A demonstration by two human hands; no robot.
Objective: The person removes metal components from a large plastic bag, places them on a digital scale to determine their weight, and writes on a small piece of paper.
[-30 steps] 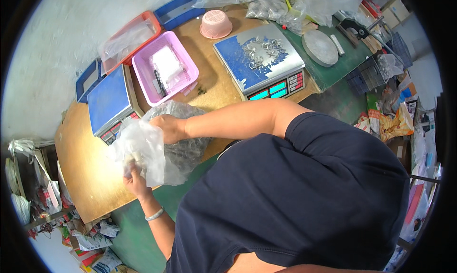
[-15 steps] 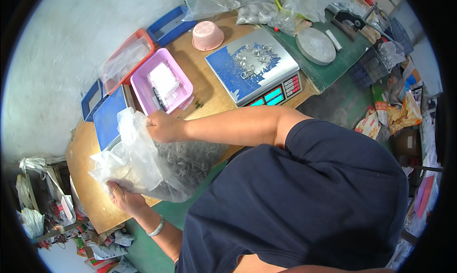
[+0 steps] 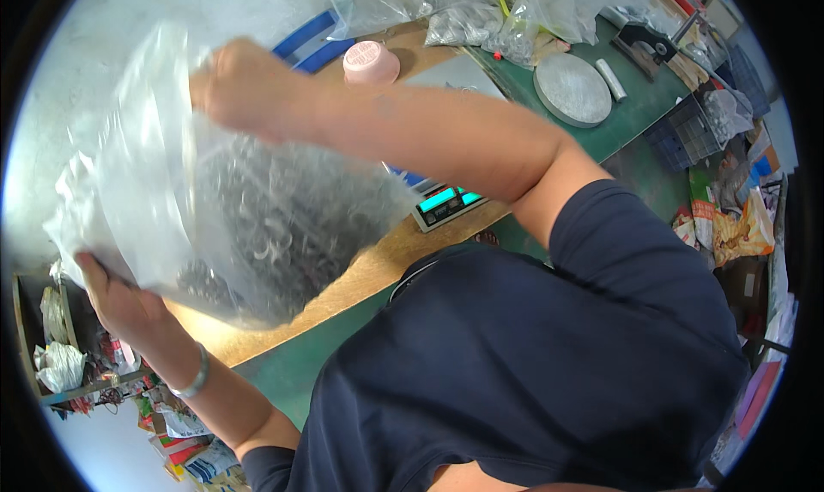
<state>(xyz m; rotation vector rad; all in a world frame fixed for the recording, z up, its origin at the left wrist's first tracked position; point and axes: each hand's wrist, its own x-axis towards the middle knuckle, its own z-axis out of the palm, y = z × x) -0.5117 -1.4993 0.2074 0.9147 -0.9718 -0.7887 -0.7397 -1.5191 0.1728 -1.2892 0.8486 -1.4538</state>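
A large clear plastic bag hangs raised over the left part of the workbench. Curved grey metal pieces fill its lower part and show through the plastic. My right hand is closed on the bag's upper edge, its fingers wrapped into the plastic. Lower down, my left hand grips the bag's other edge, with a bracelet on that wrist. My right forearm and the bag cover most of the weighing scale, whose lit display still shows.
A pink basket and a blue tray stand at the back of the wooden bench. On the green bench lie a round grey disc and a small pale cylinder. Filled plastic bags sit behind. A crate stands right.
Both hands have lifted the bag up and to the left, the right hand rising most. The bag now hides the purple and red trays, and my right arm covers much of the scale.
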